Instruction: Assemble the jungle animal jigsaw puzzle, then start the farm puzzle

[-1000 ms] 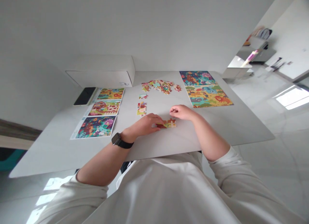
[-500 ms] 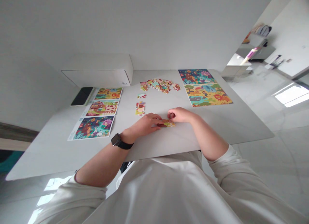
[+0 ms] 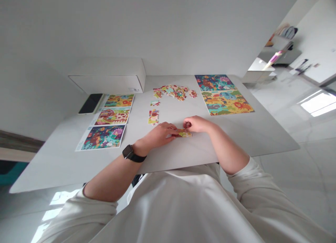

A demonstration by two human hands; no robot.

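The table [image 3: 236,138] holds a box [image 3: 105,84] at the back. The left hand [image 3: 160,134] rests on the puzzle strip [image 3: 187,134], near the front edge. The right hand [image 3: 195,123] curls at its far side. I can't tell if either grips it.

Surface [image 3: 252,138], centre of frame: one open lane between the heaped puzzle pieces [image 3: 173,92] above and the left hand [image 3: 160,134] and right hand [image 3: 198,124] below; one open stretch at right, below the picture boards [image 3: 227,103]. Obstacles: white box [image 3: 105,84], upper left; phone [image 3: 91,103] and flat picture sheets [image 3: 112,116], left; joined pieces [image 3: 153,117], just above the left hand.
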